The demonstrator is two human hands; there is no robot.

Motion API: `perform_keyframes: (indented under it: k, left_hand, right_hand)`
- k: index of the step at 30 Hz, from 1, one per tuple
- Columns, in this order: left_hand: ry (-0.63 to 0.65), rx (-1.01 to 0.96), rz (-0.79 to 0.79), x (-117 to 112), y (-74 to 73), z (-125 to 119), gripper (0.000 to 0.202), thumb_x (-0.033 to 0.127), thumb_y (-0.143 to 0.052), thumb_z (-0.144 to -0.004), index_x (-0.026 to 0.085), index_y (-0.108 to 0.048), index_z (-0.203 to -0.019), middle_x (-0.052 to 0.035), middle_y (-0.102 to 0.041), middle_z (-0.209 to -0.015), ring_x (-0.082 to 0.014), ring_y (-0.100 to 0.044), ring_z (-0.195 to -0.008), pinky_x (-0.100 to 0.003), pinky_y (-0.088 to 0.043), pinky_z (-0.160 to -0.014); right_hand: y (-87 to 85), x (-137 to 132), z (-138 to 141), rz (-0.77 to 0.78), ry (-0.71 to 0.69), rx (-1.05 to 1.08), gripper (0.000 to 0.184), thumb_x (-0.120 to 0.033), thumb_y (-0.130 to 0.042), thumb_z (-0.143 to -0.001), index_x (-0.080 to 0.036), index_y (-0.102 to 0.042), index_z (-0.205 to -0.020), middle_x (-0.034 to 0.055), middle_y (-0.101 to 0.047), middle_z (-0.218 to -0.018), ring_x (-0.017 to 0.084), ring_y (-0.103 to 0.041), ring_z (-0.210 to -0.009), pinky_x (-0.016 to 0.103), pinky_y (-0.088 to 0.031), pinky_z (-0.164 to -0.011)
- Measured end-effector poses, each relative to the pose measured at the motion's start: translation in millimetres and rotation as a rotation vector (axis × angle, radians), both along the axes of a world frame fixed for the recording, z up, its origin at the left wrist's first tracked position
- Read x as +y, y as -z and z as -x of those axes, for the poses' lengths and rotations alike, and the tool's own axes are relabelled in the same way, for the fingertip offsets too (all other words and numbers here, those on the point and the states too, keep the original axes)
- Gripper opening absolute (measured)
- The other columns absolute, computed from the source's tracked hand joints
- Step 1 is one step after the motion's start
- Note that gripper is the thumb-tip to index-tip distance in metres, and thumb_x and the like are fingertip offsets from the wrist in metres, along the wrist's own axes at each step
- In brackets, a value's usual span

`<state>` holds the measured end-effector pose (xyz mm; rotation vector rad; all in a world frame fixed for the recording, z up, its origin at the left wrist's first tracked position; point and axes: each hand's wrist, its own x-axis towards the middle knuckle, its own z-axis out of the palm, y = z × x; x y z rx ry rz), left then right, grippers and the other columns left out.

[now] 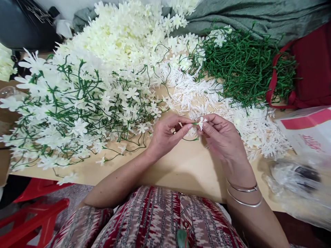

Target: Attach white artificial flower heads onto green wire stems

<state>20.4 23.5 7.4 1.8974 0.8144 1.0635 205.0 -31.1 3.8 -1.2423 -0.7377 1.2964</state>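
My left hand [167, 134] pinches a thin green plastic stem [194, 123] between thumb and fingertips. At the stem's tip is a small white artificial flower [202, 122], and my right hand [223, 137] has its thumb and fingers closed on it. Both hands meet above the front of the table, fingertips almost touching. Part of the stem curves out below the fingers. To the left of my hands lies a large heap of white flowers on green stems [80, 100]. Just behind my right hand are scattered thin white pieces [186, 89].
Loose white petals [124, 34] are piled at the back, beside a bundle of bare green stems [240, 65]. A red bag [314, 65], a printed bag [307, 131] and clear plastic [300, 186] line the right side. Red stools [38, 217] stand below the table [178, 172].
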Motion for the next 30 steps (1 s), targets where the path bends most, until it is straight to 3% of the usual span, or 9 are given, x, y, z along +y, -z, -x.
perform_keyframes:
  k: [7,15,25,30]
  left_hand:
    - [-0.001,0.040,-0.028,-1.0,1.0,0.7,0.010,0.028,-0.072,-0.100,0.021,-0.076,-0.095,0.0008,-0.074,-0.078,-0.0098,-0.060,-0.063,-0.025,-0.049,-0.065]
    - [0.054,0.054,0.158,0.4,13.8,2.0,0.026,0.042,-0.065,-0.104,0.021,-0.072,-0.092,-0.0007,-0.072,-0.073,-0.0130,-0.065,-0.065,-0.028,-0.050,-0.065]
    - [0.024,-0.045,0.346,-5.2,23.0,-0.8,0.037,0.055,-0.067,-0.101,0.019,-0.072,-0.095,-0.0021,-0.073,-0.074,-0.0136,-0.072,-0.067,-0.025,-0.056,-0.064]
    - [0.030,-0.070,0.384,-5.8,20.6,-1.7,0.040,0.057,-0.070,-0.098,0.018,-0.072,-0.092,-0.0026,-0.074,-0.074,-0.0137,-0.072,-0.067,-0.025,-0.057,-0.065]
  right_hand:
    - [2.3,-4.1,3.1,-0.035,-0.012,-0.170,0.014,-0.037,-0.084,-0.086,-0.026,-0.074,-0.088,-0.0026,-0.069,-0.075,0.012,-0.059,-0.064,0.026,-0.047,-0.060]
    - [3.3,-2.4,4.1,-0.027,-0.028,-0.321,0.018,-0.039,-0.085,-0.083,-0.025,-0.075,-0.084,-0.0009,-0.068,-0.074,0.014,-0.054,-0.064,0.027,-0.043,-0.057]
    - [4.6,0.2,12.8,-0.020,0.017,-0.294,0.021,-0.041,-0.085,-0.081,-0.023,-0.074,-0.081,-0.0027,-0.064,-0.067,0.012,-0.046,-0.059,0.025,-0.036,-0.053]
    - [7.4,3.4,10.1,-0.007,-0.014,-0.261,0.027,-0.046,-0.087,-0.078,-0.024,-0.072,-0.080,-0.0045,-0.060,-0.062,0.011,-0.043,-0.055,0.025,-0.033,-0.050]
